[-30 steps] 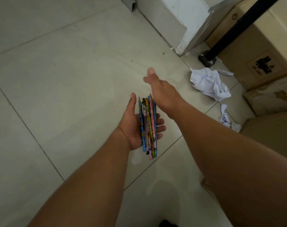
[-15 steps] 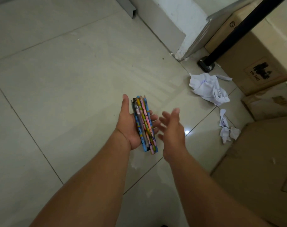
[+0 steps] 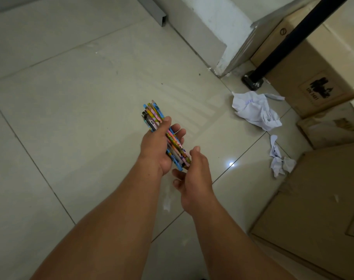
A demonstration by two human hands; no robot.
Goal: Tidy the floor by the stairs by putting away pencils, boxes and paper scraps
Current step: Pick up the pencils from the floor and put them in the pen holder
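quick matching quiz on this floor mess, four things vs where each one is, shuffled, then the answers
Things:
1 pencils
2 big crumpled paper
3 small paper scrap
4 black pole

Places:
A foot on the floor by the white wall corner
B held in the left hand
C on the floor at the nearest box
D on the floor beside the printed box

Pairs: 1-B, 2-D, 3-C, 4-A
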